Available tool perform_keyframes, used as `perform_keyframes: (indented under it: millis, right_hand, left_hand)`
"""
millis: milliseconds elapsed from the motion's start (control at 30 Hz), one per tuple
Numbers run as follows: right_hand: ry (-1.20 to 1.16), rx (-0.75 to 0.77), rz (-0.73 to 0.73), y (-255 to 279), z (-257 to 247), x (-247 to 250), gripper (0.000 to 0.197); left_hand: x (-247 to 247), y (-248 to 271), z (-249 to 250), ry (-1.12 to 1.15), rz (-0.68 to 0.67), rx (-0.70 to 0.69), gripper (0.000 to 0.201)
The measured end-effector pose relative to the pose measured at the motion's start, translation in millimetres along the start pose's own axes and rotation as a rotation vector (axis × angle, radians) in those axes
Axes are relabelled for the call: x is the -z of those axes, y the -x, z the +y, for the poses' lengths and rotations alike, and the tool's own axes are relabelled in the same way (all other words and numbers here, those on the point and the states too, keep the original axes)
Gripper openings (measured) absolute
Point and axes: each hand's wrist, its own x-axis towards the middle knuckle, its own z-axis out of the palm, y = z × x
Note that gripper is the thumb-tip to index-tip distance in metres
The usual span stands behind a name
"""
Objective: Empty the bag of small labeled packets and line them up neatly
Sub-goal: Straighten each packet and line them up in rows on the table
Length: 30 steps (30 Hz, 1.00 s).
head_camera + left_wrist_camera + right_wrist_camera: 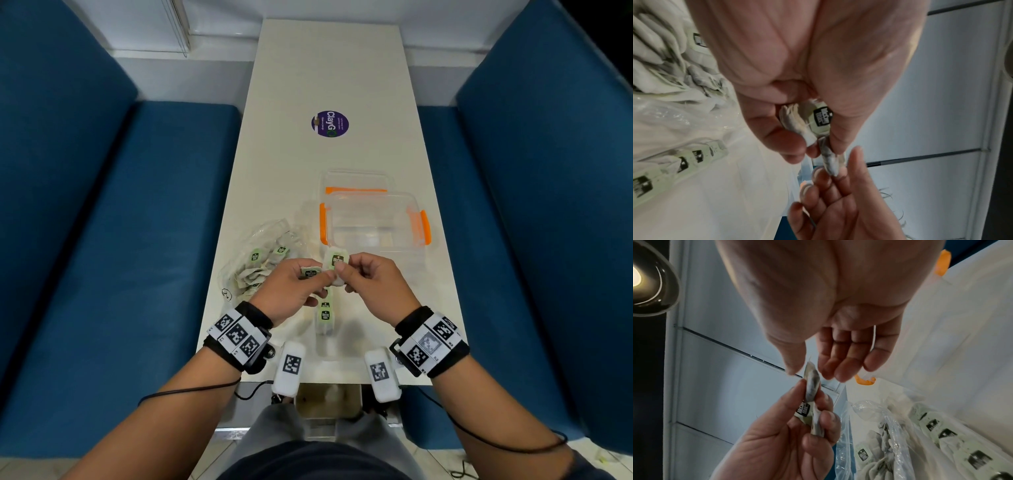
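Head view evenly lit, sharp at centre; white table [329, 85] bright, near glare at 12 o'clock. Strong wide-angle bending toward the edges, corners at 1 and 11 o'clock falling dark. Both wrist views dimmer, bluish, soft with motion blur. Lit lamp [645, 279] at 10 o'clock in right wrist view. Near palms out of focus.

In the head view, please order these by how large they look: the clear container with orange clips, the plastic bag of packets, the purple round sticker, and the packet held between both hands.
1. clear container
2. plastic bag, somewhat smaller
3. purple sticker
4. held packet; it sits nearer the camera, so this last ranking is unsure.
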Motion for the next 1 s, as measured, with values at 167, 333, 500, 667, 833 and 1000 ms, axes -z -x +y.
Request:
perform_keyframes:
  millis: [167, 333, 500, 667, 833, 1000]
  right_hand:
    - [0.071, -0.022, -0.017, 3.8, 13.9, -0.2, 0.021]
    - [0.13, -0.118, -0.031, 2.3, 33.9, 3.4, 0.021]
    - [0.375, -0.311, -0.187, 6.7, 82.7, -2.2, 0.036]
    - [0.473, -0.456, -0.307, 16.7, 113.4, -24.8, 0.03]
    - [0.525, -0.504, -0.277, 18.1, 121.8, -38.5, 0.02]
    - [0.528, -0.524, -0.219, 16.5, 120.8, -43.1, 0.023]
  left_hand:
    - [2.2, 0.4, -4.4, 0.044, 0.0, 0.031, 0.019]
    - [12.5, -5.6, -18.7, 0.104, 0.05, 0.127, 0.023]
    - [25.5, -7.3, -36.9, 0.115, 0.07, 0.153, 0.026]
    - [30.3, -3.7, -46.2, 0.028, 0.054, 0.135, 0.024]
    - [31.1, 2.1, -46.9, -0.04, 0.05, 0.101, 0.019]
    - [32.0, 3.5, -49.1, -0.057, 0.093, 0.094, 0.017]
